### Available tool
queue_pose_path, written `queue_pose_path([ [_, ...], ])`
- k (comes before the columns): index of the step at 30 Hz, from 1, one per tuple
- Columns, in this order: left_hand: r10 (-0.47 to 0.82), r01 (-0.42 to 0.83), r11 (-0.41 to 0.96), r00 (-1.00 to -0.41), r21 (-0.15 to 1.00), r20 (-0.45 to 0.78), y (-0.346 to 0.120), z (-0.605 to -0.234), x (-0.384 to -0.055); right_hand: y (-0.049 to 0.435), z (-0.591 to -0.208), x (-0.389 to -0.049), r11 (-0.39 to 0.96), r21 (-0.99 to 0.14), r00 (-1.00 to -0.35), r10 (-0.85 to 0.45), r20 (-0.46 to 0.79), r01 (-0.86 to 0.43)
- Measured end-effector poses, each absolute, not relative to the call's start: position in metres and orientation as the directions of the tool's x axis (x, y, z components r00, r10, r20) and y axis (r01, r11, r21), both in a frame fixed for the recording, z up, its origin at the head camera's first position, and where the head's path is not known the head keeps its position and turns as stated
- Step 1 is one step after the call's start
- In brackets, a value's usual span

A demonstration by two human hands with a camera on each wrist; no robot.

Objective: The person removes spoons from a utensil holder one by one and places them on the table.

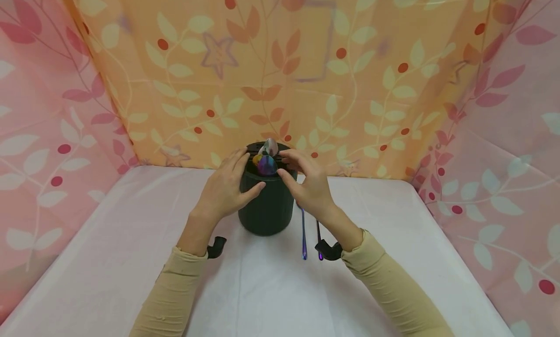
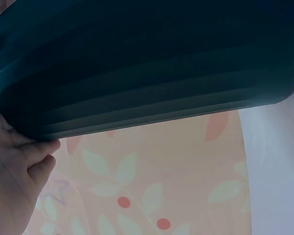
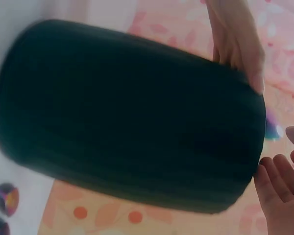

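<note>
A dark green, ribbed cylindrical holder [image 1: 266, 210] stands upright on the white cloth [image 1: 262, 298], at the centre of the head view. Inside it, bowls uppermost, are a silvery spoon [image 1: 271, 147], a gold spoon [image 1: 256, 160] mostly hidden behind its neighbours, and a purple-blue spoon [image 1: 267, 166] at the front; dark slats [image 1: 254, 148] show at the holder's mouth. Their handles are hidden within.

The person's left hand [image 1: 222, 185] rests against the holder's left side near the rim, fingers extended and thumb reaching across the front. The right hand [image 1: 311, 185] is at the rim's right, thumb and fingers spread apart beside the purple-blue spoon, gripping nothing; whether a fingertip touches that spoon cannot be told.

Right of centre, two shiny spoons [image 1: 304, 236] lie side by side on the cloth; their bowls show at the lower left of the right wrist view. Leafy fabric [image 1: 245, 50] with printed star outlines fills the upper frame.
</note>
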State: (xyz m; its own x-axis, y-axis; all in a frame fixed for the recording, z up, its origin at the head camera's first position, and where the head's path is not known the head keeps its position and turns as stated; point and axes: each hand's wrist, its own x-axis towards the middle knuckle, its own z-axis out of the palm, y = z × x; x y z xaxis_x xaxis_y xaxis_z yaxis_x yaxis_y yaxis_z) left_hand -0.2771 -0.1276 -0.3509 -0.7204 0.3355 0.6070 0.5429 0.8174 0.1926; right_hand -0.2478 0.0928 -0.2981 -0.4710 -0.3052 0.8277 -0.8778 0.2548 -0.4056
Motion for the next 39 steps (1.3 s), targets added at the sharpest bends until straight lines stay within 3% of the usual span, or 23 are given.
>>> queue_pose_path([
  [4, 0.338, 0.545, 0.815, -0.722, 0.196, 0.604, -0.128, -0.351, -0.276, 0.082, -0.307, -0.259, 0.224, -0.38, -0.436, -0.32, 0.841, -0.897],
  [9, 0.341, 0.551, 0.809, -0.723, 0.204, 0.601, -0.127, -0.35, -0.276, 0.078, -0.319, -0.271, 0.28, -0.399, -0.478, -0.33, 0.814, -0.873],
  [17, 0.354, 0.569, 0.799, -0.707, 0.195, 0.612, -0.126, -0.349, -0.277, 0.079, -0.32, -0.275, 0.338, -0.367, -0.476, -0.341, 0.811, -0.867],
  [26, 0.348, 0.556, 0.806, -0.722, 0.203, 0.598, -0.127, -0.35, -0.276, 0.08, -0.308, -0.273, 0.268, -0.483, -0.551, -0.339, 0.762, -0.833],
  [33, 0.345, 0.555, 0.807, -0.72, 0.202, 0.602, -0.126, -0.35, -0.277, 0.081, -0.281, -0.247, 0.264, -0.563, -0.622, -0.31, 0.719, -0.783],
  [39, 0.339, 0.544, 0.812, -0.735, 0.213, 0.587, -0.126, -0.35, -0.277, 0.084, -0.268, -0.237, 0.25, -0.583, -0.635, -0.281, 0.72, -0.773],
])
